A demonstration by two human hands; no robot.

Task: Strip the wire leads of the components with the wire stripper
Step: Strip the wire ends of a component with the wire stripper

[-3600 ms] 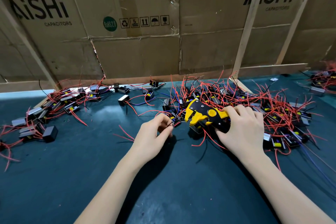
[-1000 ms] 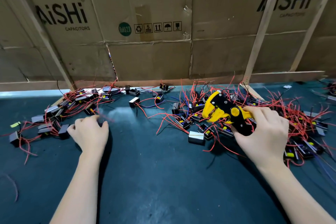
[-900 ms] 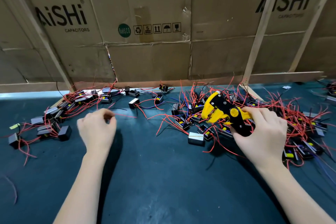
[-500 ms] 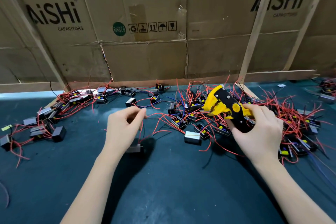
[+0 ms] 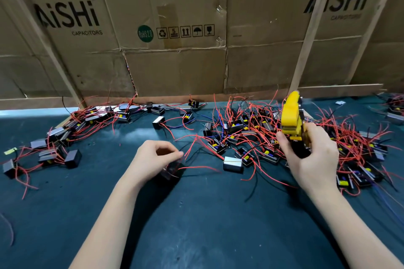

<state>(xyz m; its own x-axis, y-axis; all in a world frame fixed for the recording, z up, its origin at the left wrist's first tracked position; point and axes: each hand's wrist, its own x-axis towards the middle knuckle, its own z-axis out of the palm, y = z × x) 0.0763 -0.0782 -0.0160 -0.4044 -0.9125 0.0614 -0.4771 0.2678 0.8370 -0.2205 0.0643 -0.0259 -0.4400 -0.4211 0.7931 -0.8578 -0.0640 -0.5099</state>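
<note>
Nearest the camera, two bare forearms reach out over a dark teal mat (image 5: 196, 225). The left hand (image 5: 153, 159) has its fingers curled, holding a small black component (image 5: 171, 171) against the mat, with its red wire lead (image 5: 196, 167) trailing off to the right. The right hand (image 5: 312, 155) grips the handles of the yellow-and-black wire stripper (image 5: 291, 120), which is raised with its head pointing up, slightly blurred.

Behind the hands, a dense pile of components (image 5: 262, 133) with red, blue and black leads spreads under and past the stripper; a second, looser heap (image 5: 65, 133) lies well apart at the left.

Farthest back stands a wall of cardboard boxes (image 5: 175, 67) printed "AiSHi CAPACITORS", with a green "RoHS 2.0" sticker (image 5: 145, 33) beside handling symbols.
</note>
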